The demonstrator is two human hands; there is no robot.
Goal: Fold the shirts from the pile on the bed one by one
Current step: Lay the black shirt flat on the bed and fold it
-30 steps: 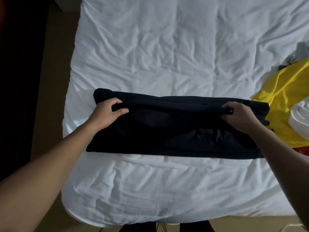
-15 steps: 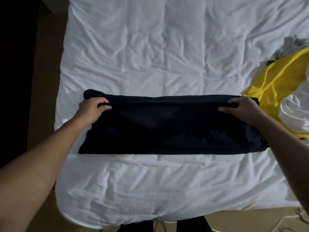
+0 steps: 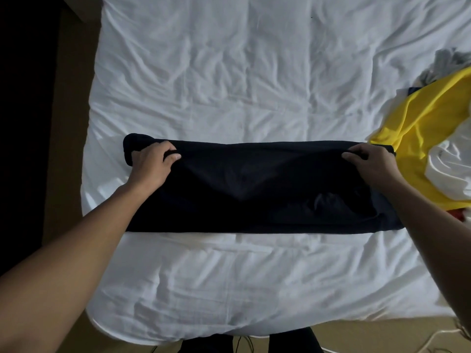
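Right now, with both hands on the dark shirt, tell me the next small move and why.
Probably lay the pinched far edge down on the bed and smooth it flat. The dark shirt is already a long band across the bed; the left hand and right hand pinch its far edge at either end, and creases run from both pinches toward the middle.

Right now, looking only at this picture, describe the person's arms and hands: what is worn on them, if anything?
The left hand and right hand are bare: no gloves, and no rings that show. The left forearm and right forearm are uncovered too, with no sleeve, watch or bracelet in view up to the picture's edge.
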